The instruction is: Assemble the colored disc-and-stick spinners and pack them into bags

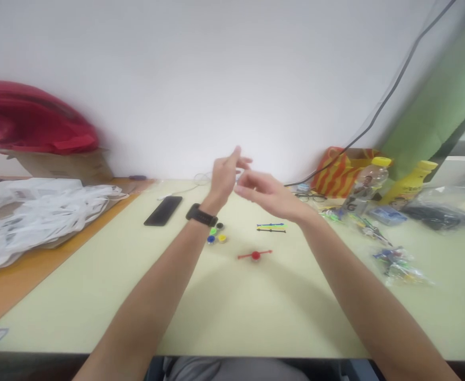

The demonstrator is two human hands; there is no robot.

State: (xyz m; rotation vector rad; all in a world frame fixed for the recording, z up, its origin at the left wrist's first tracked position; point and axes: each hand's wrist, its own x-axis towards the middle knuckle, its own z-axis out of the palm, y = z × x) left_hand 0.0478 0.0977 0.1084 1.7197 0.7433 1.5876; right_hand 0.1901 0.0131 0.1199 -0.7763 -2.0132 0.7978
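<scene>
My left hand (pixel 224 177) is raised above the table near the wall, thumb up and fingers stretched forward, with a black watch (pixel 201 216) on the wrist. Close beside it, my right hand (pixel 268 194) has its fingers loosely bent and apart from the thumb. No object shows in either hand. Below them on the table lies a red arrow spinner with a round red centre (pixel 255 256). Behind it are a blue arrow (pixel 271 225) and a black arrow (pixel 271 230), with a yellow-green one between them. Small round pieces, including a blue one (pixel 211 239) and a yellow one (pixel 222 238), sit under my left wrist.
A black phone (pixel 163 210) lies at the left. Farther left are white bags (pixel 50 217) and a red bag (pixel 34 119) on a cardboard box. At right stand a clear bottle (pixel 365 185) and a yellow bottle (pixel 409 185), near plastic packets of coloured parts (pixel 399 264).
</scene>
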